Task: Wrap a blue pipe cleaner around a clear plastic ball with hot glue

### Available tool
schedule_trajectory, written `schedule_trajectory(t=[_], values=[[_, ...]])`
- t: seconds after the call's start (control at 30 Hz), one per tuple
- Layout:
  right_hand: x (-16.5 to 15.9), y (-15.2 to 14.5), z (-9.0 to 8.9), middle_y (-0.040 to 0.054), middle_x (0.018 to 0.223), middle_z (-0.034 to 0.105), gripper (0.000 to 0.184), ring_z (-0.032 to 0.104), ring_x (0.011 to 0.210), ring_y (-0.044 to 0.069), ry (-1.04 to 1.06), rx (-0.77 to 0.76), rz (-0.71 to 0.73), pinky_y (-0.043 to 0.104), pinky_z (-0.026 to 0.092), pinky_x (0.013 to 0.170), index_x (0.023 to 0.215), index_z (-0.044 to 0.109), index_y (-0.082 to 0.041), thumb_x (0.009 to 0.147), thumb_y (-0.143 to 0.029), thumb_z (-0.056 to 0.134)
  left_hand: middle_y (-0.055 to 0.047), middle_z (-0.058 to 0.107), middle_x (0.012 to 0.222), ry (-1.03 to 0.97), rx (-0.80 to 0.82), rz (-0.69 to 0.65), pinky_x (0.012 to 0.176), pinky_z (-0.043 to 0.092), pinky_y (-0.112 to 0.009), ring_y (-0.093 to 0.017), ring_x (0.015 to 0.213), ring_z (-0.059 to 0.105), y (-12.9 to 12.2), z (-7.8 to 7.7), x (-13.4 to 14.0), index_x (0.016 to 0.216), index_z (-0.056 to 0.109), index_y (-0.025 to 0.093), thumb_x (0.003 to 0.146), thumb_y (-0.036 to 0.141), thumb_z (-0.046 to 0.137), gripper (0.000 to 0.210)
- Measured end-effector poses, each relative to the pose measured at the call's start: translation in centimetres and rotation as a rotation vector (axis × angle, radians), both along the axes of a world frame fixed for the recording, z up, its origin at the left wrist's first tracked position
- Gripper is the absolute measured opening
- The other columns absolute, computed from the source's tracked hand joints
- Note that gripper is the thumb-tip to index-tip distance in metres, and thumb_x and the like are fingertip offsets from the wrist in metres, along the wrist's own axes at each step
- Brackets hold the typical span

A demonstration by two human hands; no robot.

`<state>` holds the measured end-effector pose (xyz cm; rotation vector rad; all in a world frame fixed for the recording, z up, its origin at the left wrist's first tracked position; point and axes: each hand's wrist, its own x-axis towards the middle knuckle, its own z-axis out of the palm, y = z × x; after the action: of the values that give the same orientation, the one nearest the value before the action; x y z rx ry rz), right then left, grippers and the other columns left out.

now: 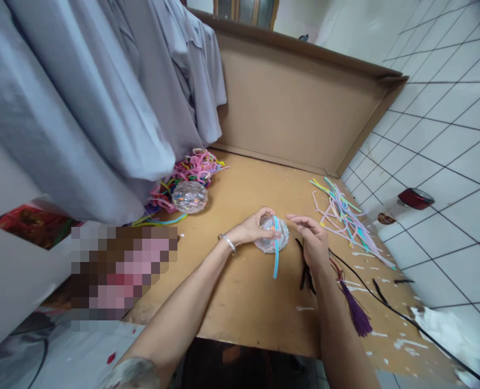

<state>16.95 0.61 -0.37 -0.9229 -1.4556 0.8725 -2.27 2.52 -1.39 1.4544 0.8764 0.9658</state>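
My left hand (259,227) is closed round a clear, bumpy round ball (267,246) with bits of orange and colour showing in it. My left thumb presses a light-blue strip (276,259), which looks like a pipe cleaner, across the ball; its lower end hangs past the ball's near side. Just to the right is my right hand (315,237), apart from the ball, its fingers stretched toward it with nothing visible in them. Near my right wrist lie black strips (303,275) and a purple tassel (357,310).
A second clear ball (190,197) sits by a heap of pink and coloured pipe cleaners (197,167). Pastel pipe cleaners (345,216) are spread at right, near a red-lidded jar (416,199). A black cable (401,313) crosses the table (240,319). Grey cloth (142,97) hangs at left.
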Motion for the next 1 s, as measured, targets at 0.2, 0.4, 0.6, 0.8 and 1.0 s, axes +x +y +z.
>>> schedule_trajectory(t=[0.2,0.4,0.6,0.8,1.0], values=[[-1.1,-0.2,0.1,0.0061,0.111,0.072,0.034,0.062,0.110,0.023,-0.157,0.001,-0.016,0.041,0.044,0.102,0.111,0.063,-0.023,0.087,-0.043,0.050,-0.001,0.056,0.097,-0.004,0.037,-0.046,0.087,0.043,-0.031,-0.017,0.094,0.053,-0.3,0.4,0.0,0.106,0.048,0.019,0.060,0.025,0.079,0.055],[-1.5,-0.3,-0.4,0.0089,0.122,0.066,0.043,0.057,0.118,0.025,-0.314,0.010,-0.005,0.044,0.042,0.106,0.120,0.059,-0.023,0.093,-0.053,0.043,-0.003,0.058,0.105,-0.049,0.053,-0.081,0.092,0.041,-0.033,-0.019,0.099,0.054,-0.2,0.6,0.0,0.106,0.050,0.020,0.060,0.028,0.079,0.055],[-1.5,-0.7,-0.1,0.0064,0.118,0.068,0.039,0.059,0.115,0.024,-0.365,0.076,-0.005,0.042,0.043,0.103,0.116,0.062,-0.026,0.094,-0.052,0.043,-0.001,0.058,0.098,-0.050,0.022,-0.066,0.085,0.043,-0.031,-0.017,0.093,0.055,-0.2,0.4,-0.1,0.104,0.051,0.020,0.060,0.028,0.080,0.053],[-1.7,-1.5,1.1,0.0053,0.113,0.071,0.036,0.061,0.110,0.024,-0.401,0.118,0.019,0.041,0.044,0.099,0.112,0.063,-0.027,0.095,-0.050,0.043,0.001,0.056,0.095,-0.060,-0.022,-0.024,0.082,0.045,-0.029,-0.016,0.090,0.054,0.0,0.2,-0.2,0.104,0.049,0.020,0.060,0.028,0.079,0.054],[-1.6,-1.8,1.5,0.0041,0.103,0.074,0.036,0.062,0.104,0.024,-0.405,0.140,0.027,0.042,0.044,0.096,0.105,0.068,-0.027,0.095,-0.051,0.043,0.001,0.053,0.092,-0.086,-0.021,-0.017,0.078,0.042,-0.026,-0.014,0.087,0.050,0.1,0.2,-0.2,0.102,0.048,0.020,0.059,0.025,0.078,0.053]])
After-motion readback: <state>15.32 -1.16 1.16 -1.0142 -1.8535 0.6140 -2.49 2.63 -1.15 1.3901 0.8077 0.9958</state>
